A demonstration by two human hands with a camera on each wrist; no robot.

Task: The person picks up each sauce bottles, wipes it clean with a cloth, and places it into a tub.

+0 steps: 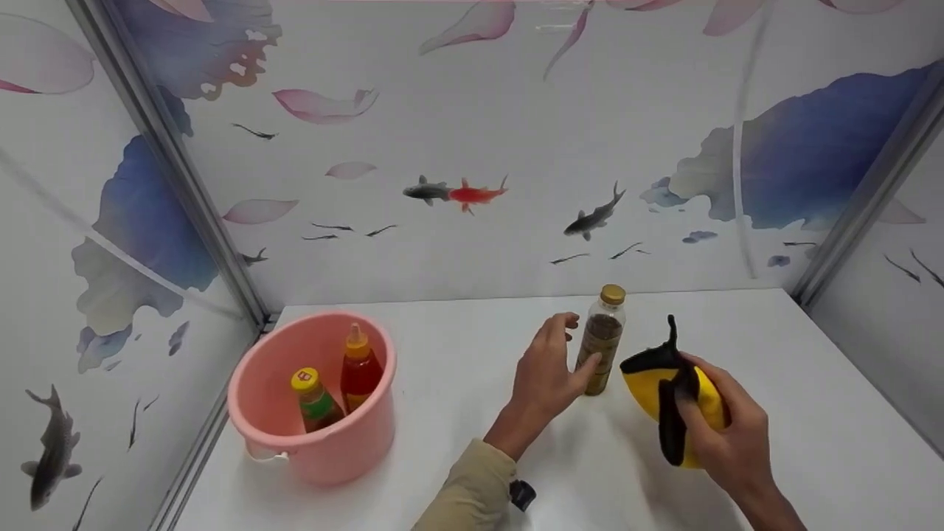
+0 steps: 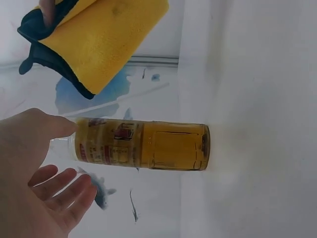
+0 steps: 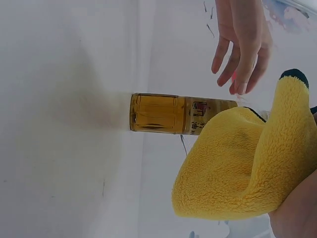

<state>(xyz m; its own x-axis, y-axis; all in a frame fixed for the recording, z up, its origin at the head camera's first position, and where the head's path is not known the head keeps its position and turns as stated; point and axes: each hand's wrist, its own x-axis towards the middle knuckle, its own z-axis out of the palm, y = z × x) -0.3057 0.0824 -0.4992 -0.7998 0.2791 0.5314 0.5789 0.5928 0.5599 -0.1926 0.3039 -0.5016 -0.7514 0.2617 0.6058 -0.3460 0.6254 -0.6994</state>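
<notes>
A glass bottle (image 1: 603, 343) of amber-brown liquid, with a gold cap and a printed label, stands upright on the white table. My left hand (image 1: 544, 369) is just left of it, thumb and fingers spread apart, the thumb overlapping the bottle in the head view. In the left wrist view the left hand (image 2: 42, 168) holds nothing. To the right of the bottle, my right hand (image 1: 726, 428) grips a folded yellow cloth (image 1: 643, 391) with black edging, raised above the table. That yellow cloth (image 3: 223, 168) covers part of the bottle (image 3: 158, 113) in the right wrist view.
On the left of the table (image 1: 457, 339) stands a pink bucket (image 1: 354, 450). Inside it are a red sauce bottle (image 1: 360, 372) with a yellow nozzle cap and a yellow-capped bottle (image 1: 318, 405) with a green label. Printed wall panels (image 1: 479, 258) enclose the back and sides.
</notes>
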